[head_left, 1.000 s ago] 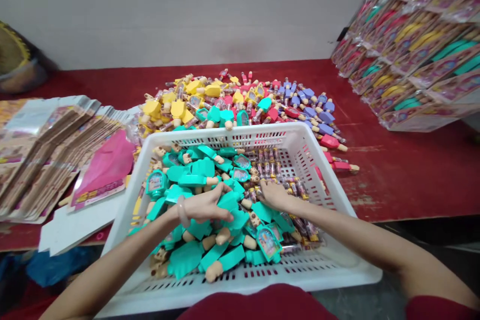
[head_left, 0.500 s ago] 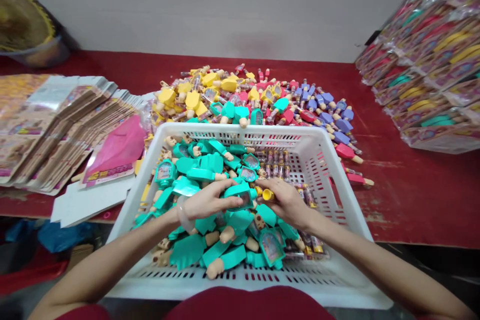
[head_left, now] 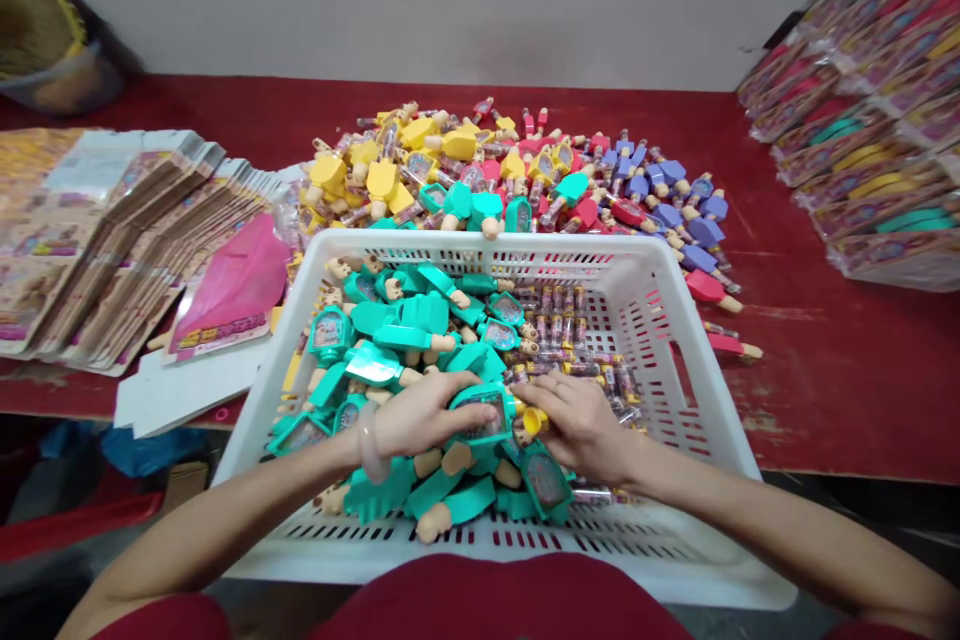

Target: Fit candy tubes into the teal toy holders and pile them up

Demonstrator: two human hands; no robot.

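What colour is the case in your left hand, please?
The case is turquoise, clearest in the head view.

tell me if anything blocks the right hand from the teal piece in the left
Nothing visible does; the right hand, holding a yellow piece, is close beside the teal piece in the left hand.

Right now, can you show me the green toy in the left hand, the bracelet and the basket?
Green toy (head_left: 491, 392): head view, on its upper part.
Bracelet (head_left: 368, 442): head view, on its band.
Basket (head_left: 600, 245): head view, on its far rim.
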